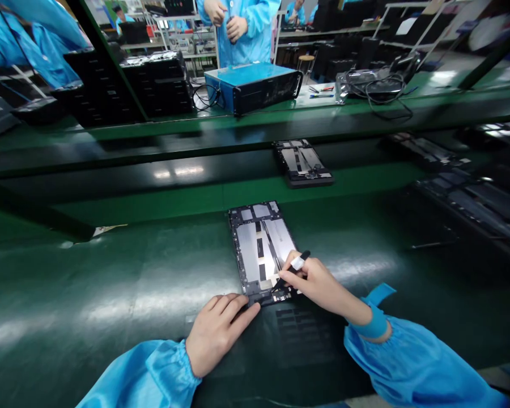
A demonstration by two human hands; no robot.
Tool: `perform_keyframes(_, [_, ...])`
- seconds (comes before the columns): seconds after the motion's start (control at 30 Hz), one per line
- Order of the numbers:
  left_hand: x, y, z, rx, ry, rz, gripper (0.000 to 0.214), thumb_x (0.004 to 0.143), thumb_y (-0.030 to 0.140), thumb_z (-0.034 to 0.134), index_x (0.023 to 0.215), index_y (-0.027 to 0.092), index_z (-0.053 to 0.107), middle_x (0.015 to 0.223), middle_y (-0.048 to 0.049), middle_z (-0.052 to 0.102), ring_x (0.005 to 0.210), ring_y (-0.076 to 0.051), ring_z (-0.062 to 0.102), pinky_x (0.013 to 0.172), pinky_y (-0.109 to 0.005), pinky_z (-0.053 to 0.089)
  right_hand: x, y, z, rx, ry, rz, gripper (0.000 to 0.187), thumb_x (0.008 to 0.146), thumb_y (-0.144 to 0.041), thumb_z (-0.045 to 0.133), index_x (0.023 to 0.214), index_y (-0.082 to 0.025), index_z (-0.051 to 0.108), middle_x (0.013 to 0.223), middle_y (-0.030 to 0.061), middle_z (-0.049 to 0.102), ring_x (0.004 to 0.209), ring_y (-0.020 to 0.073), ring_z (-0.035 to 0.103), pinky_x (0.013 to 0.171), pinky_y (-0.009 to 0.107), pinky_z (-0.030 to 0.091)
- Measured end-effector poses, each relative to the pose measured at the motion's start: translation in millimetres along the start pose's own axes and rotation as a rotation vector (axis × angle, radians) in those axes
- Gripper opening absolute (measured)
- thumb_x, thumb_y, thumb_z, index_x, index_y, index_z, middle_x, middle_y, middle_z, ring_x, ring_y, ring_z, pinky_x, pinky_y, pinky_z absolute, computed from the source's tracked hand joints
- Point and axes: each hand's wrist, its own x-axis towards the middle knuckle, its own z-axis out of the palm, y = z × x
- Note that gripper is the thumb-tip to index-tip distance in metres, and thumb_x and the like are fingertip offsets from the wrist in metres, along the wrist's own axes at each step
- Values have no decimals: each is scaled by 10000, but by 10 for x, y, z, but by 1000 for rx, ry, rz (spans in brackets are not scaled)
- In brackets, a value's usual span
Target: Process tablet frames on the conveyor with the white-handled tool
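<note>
An opened tablet chassis (261,246) with silver plates and a dark frame lies on the green mat in front of me. My left hand (216,331) rests flat on the mat, its fingertips pressing the chassis's near left corner. My right hand (318,283) pinches a thin black tool (292,271) with a white band. The tool's tip touches the chassis near its lower edge. A blue wrist strap (374,320) wraps my right wrist.
A second opened chassis (302,162) lies farther back on the dark belt. More dark trays (471,198) sit at the right. Beyond the belt stand a blue-topped box (253,85), cables (378,90), stacked black cases (127,88), and a person in a blue coat (238,28).
</note>
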Motion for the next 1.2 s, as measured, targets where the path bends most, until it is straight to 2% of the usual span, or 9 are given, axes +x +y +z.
perform_keyframes(0.23, [-15,-1,34,-38,31,-24,365,1029,134,294,1281,164,556,1137,-110,599,1060,-203,540,844,-323,469,-74,-70,62,-133,14,-18,177,901,-345,578,794,-205,598,680,-13,604,559,145,565,531,252,386])
perform_keyframes(0.43, [-38,19,64,-55,87,-47,329,997,114,396,1263,183,576,1200,-116,592,1106,-223,537,904,-373,454,-62,-34,74,-57,27,-18,182,889,-330,580,766,-198,595,680,-5,616,611,160,592,544,249,387])
perform_keyframes(0.57, [-34,30,73,-13,80,-51,320,968,103,444,1239,186,593,1194,-117,602,1078,-227,555,895,-373,456,-65,-26,77,-34,38,-21,184,884,-324,591,750,-197,593,661,-8,626,605,157,591,541,242,392])
perform_keyframes(0.9, [7,64,40,108,37,-24,402,979,88,357,1315,194,550,1194,-112,597,1075,-237,545,907,-384,442,-47,-56,94,22,39,-21,162,875,-296,605,750,-194,593,664,-4,659,635,173,652,560,237,440])
perform_keyframes(1.2, [43,93,8,117,-4,-44,410,990,90,310,1315,185,541,1171,-117,591,1048,-243,542,890,-383,434,-55,-75,93,-10,48,-19,152,871,-288,604,745,-203,598,646,-11,659,601,169,636,543,234,427])
